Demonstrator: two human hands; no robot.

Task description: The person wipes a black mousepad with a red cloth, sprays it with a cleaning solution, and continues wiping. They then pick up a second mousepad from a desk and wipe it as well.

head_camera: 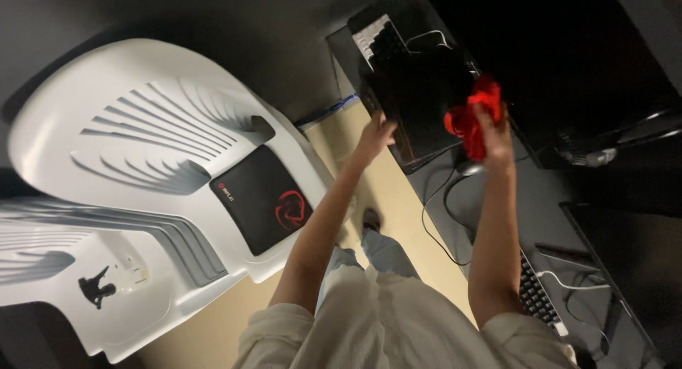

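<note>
Head camera looks steeply down, close above the desk (497,220).

a chair (142,163) stands at the left with a mouse pad (261,197) lying on its seat. to the right runs a desk (497,198); a keyboard (412,92) is at its far end, a second keyboard (538,294) nearer, cables (444,220) between them.

Below us to the left stand two white plastic chairs (135,127), one pushed against the other. On the nearer corner of the upper chair's seat we see a black mouse pad (261,197) with a red emblem. Along the right edge of the dark desk (497,198) lies a second keyboard (538,296), with black cables (437,220) trailing off the desk's left edge and a white cable (568,284) beside the keys.
</note>
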